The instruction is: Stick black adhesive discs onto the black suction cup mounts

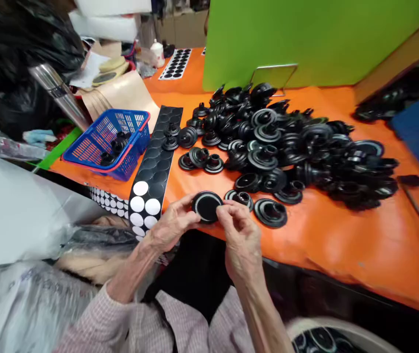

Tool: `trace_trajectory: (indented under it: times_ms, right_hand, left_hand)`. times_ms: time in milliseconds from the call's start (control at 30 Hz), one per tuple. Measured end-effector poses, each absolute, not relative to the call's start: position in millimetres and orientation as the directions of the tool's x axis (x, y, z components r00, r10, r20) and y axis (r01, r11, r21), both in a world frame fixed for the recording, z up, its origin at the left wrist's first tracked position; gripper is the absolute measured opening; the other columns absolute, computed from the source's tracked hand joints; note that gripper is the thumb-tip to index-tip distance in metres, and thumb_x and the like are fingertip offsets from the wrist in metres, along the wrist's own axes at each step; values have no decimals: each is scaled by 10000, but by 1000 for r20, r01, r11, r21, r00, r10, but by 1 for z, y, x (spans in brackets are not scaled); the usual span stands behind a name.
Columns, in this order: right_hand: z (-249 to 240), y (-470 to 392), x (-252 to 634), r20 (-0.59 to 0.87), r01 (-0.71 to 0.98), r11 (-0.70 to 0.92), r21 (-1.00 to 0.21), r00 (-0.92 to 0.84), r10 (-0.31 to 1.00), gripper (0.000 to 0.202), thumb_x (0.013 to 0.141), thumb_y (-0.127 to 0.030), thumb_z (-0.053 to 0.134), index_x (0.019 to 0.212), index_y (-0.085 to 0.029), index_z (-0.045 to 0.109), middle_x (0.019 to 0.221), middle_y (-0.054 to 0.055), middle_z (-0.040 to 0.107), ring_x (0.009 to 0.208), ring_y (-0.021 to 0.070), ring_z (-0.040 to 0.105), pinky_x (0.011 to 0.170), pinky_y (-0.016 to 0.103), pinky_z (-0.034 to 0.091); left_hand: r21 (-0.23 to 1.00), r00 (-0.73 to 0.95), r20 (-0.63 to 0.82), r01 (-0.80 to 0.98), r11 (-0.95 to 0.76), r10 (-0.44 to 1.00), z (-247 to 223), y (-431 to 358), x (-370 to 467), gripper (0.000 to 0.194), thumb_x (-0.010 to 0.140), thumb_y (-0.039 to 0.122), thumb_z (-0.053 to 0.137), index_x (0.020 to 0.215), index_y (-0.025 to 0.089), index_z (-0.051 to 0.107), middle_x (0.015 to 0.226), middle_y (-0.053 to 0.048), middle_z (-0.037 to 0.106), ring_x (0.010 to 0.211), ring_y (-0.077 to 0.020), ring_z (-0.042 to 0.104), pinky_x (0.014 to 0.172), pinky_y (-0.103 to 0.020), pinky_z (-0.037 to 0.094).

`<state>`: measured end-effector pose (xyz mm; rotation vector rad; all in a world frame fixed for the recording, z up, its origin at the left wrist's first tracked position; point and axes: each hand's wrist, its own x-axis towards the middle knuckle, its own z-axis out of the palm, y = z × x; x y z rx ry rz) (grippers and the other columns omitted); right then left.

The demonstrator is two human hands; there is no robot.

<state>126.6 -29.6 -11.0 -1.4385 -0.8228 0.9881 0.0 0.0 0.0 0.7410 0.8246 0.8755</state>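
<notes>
Over the front edge of the table, my left hand [172,223] grips a black disc [207,206] by its left side, thumb in front. Its flat face, with a pale ring near the rim, is turned up toward me. My right hand [241,230] has thumb and fingertips pinched at the disc's right edge; whether they hold anything else there is hidden. Just beyond lie loose black flanged parts [270,213] with short round stems. To the left, a strip of round black stickers [156,162] hangs over the edge, with bare white circles at its near end.
A large pile of black flanged parts [268,142] covers the middle of the orange table [342,245]. A blue basket [108,142] at left holds a few. Behind stands a green board [305,44]. A pale tub [305,326] of black parts sits below, at lower right.
</notes>
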Motion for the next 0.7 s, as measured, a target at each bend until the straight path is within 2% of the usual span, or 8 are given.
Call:
trace_trajectory:
  times_ms: [233,500,600,700]
  right_hand:
    - [-14,-30,126,-103,-52,-89,-995,420,902,281,728,-458,635,690,-180,624,1029,92,558,976,214,551,838,366,469]
    - [-19,-32,122,-19,65,-51,-997,419,908,254,802,-430,595,737,-185,587,987,65,555,870,173,573,713,308,513]
    - [-23,-32,118,60,155,-9,-988,433,899,211,838,-392,564,770,-193,567,933,48,547,816,163,570,666,297,517]
    - [-28,-32,115,200,313,64,-948,424,883,144,875,-322,526,796,-202,539,899,48,551,840,173,570,701,315,515]
  left_hand:
    - [824,378,-314,-348,448,871,0,-3,1,446,689,114,658,1127,190,683,1200,-77,638,1033,-235,615,817,-336,560]
    - [824,397,-299,-351,445,868,-4,-3,-1,377,735,162,664,1112,181,684,1148,-80,666,990,-231,642,841,-367,555]
    - [826,372,-299,-360,433,879,-8,-3,-1,326,785,248,674,1102,172,671,1145,-88,665,973,-230,653,827,-373,559]
    - [831,322,-314,-361,423,893,-10,-3,0,331,767,273,706,1072,152,664,1114,-91,675,946,-225,662,789,-346,569]
